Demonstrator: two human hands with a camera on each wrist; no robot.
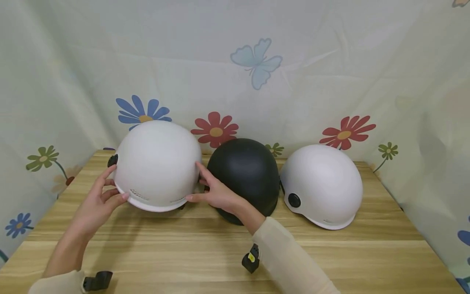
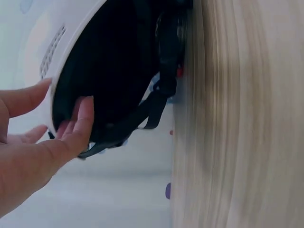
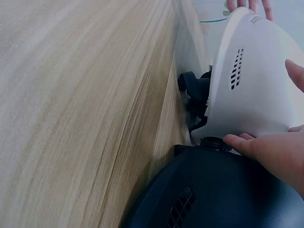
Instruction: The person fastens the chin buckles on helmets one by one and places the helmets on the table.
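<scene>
Both hands hold the left white helmet [image 1: 158, 163] by its sides, its front rim raised over the wooden table. My left hand [image 1: 97, 204] has its thumb outside the rim and its fingers hooked inside, as the left wrist view shows. My right hand [image 1: 220, 194] grips the other side, thumb near the front rim and fingers along the shell by a black side knob [image 3: 214, 143]. Below the helmet's dark inside hangs a black chin strap [image 2: 154, 102]. Close beside my right hand sits a black helmet [image 1: 244, 175], partly covered by the wrist.
Another white helmet [image 1: 323, 183] stands to the right of the black one, with a round black side knob [image 1: 294, 200]. The wooden table [image 1: 176, 261] ends at a flower-printed cloth [image 1: 293, 106] behind. Each sleeve carries a small black wrist camera [image 1: 251, 259].
</scene>
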